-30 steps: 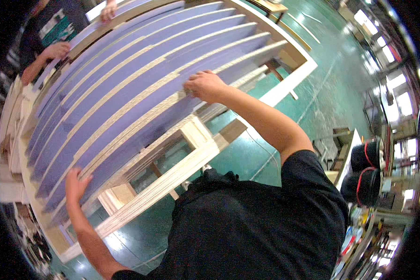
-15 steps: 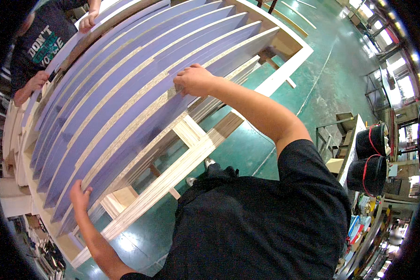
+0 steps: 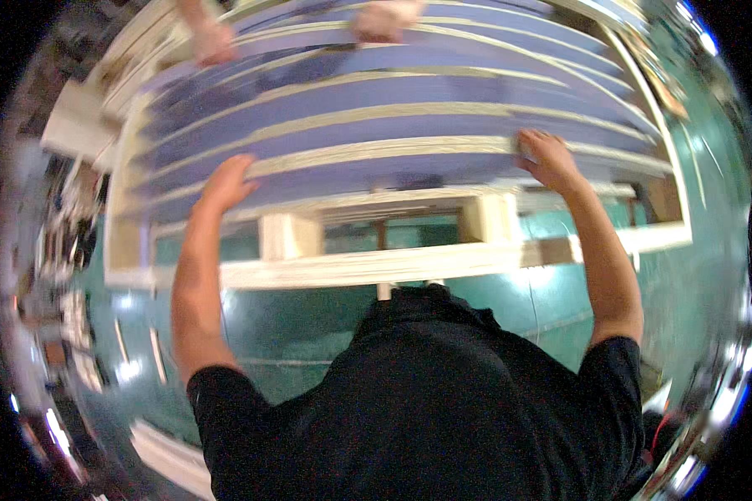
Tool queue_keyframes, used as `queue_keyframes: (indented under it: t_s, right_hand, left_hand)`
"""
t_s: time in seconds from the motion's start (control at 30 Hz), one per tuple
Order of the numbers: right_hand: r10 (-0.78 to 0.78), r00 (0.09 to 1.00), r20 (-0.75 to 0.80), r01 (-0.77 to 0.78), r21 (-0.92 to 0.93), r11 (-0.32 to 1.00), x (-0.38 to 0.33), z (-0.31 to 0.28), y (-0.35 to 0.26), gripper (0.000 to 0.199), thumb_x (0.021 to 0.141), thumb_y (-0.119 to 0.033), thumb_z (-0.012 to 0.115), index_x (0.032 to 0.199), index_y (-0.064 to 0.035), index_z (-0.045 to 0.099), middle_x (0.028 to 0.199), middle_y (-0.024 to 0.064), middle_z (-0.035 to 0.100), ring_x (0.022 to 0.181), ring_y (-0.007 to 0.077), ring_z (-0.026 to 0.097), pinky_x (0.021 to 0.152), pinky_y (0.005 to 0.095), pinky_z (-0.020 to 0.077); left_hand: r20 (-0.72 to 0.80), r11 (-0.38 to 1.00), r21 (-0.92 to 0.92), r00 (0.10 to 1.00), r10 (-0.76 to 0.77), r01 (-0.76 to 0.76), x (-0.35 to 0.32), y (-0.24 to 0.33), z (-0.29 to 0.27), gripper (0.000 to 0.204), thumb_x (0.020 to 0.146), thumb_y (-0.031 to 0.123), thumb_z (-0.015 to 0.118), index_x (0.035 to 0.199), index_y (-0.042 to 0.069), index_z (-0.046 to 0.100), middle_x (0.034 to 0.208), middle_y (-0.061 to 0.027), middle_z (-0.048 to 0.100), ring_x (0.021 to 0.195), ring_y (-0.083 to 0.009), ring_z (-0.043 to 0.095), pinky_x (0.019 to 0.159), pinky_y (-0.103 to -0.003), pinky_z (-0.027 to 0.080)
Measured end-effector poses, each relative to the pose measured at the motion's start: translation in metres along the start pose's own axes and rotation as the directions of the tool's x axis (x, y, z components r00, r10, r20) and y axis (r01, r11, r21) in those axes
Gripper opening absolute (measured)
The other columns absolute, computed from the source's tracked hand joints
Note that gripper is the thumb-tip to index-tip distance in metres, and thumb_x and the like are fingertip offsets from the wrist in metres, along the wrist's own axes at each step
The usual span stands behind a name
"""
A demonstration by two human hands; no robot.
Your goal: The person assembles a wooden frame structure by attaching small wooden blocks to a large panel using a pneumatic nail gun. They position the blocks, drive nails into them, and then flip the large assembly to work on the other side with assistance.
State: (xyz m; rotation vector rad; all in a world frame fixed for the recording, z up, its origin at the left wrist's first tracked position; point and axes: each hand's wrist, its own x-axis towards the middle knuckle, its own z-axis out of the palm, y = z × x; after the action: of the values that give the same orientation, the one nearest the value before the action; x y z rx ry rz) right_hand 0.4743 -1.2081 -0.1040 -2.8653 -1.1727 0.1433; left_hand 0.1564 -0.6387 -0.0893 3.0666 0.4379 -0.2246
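Note:
Several long blue-purple boards with pale chipboard edges stand on edge in rows inside a wooden frame (image 3: pixel 393 269). My left hand (image 3: pixel 231 182) is closed on the left part of the upper edge of a near board (image 3: pixel 384 152). Farther right, my right hand (image 3: pixel 548 159) grips that same edge, its fingers curled over the top. Motion blurs both hands, and their fingertips are partly hidden. Across the frame, another person's hand (image 3: pixel 215 43) hangs over the far boards at the left. That person's other hand (image 3: pixel 386 22) is at a far board near the middle.
Short wooden blocks (image 3: pixel 288 236) join the frame's near rail. Through the gaps shows the green floor (image 3: pixel 301 326). Pale planks (image 3: pixel 171 459) lie at the lower left, and a stack of light boards (image 3: pixel 79 129) stands past the frame's left end.
The view has swung round, so the frame now lies straight across in front of me. Both my hands remain at the boards. The other person's hands now appear above the far boards.

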Motion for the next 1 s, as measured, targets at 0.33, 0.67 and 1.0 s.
queue_keyframes:
  t_s: [0.33,0.67,1.0]
  right_hand:
    - [-0.087,0.995,-0.052,0.092,0.097,0.991,0.005,0.003,0.022,0.05,0.085,-0.02,0.078,0.13,-0.0129,0.056,0.126,0.0121,0.067,0.123,0.0384,0.06,0.102,0.0566,0.0435]
    - [-0.113,0.979,-0.172,0.124,0.055,0.991,0.007,-0.048,-0.003,0.061,0.087,-0.031,0.078,0.14,-0.0128,0.056,0.13,0.0175,0.062,0.127,0.0428,0.055,0.108,0.0558,0.0429]
    - [-0.061,0.984,-0.169,0.046,-0.095,0.994,0.1,-0.046,0.02,0.064,0.087,-0.028,0.078,0.146,-0.0192,0.052,0.139,0.0136,0.06,0.13,0.0391,0.056,0.107,0.0596,0.0449]
  left_hand:
    - [0.063,0.999,-0.041,0.998,-0.006,0.009,0.003,0.018,-0.018,0.043,0.086,0.024,0.08,0.119,0.009,0.058,0.118,-0.0197,0.068,0.114,-0.0438,0.063,0.092,-0.054,0.051]
    - [-0.159,0.993,-0.032,0.981,0.11,-0.117,-0.004,0.046,-0.042,0.051,0.086,0.034,0.08,0.124,0.006,0.062,0.118,-0.0165,0.069,0.117,-0.039,0.063,0.095,-0.05,0.051]
    - [-0.498,0.935,0.176,0.792,0.354,-0.308,0.139,0.149,-0.049,0.057,0.083,0.036,0.082,0.128,0.007,0.062,0.127,-0.0178,0.067,0.121,-0.0412,0.061,0.099,-0.052,0.049]
